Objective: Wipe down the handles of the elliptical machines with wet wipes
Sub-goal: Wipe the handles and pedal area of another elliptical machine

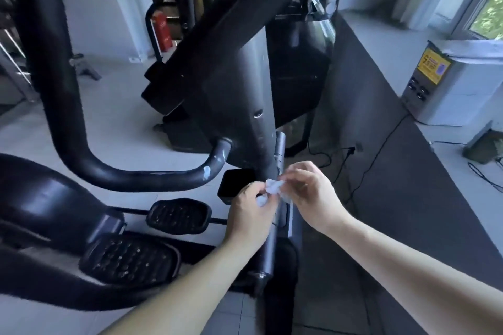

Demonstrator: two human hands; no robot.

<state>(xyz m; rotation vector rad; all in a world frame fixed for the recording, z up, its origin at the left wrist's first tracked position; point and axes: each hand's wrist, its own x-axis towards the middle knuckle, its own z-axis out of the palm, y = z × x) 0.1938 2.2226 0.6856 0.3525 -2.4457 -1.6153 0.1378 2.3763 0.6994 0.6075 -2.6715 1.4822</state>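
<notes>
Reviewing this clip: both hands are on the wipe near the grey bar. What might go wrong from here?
1. The wet wipe is crumpled small between the left hand and right hand; it may cover little of the grey bar per pass.
2. The curved black handle shows pale scuffs that wiping may not remove.

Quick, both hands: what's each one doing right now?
Left hand: closed, fingers pinching the crumpled wet wipe.
Right hand: closed, fingers pinching the same wipe from the other side.
</notes>
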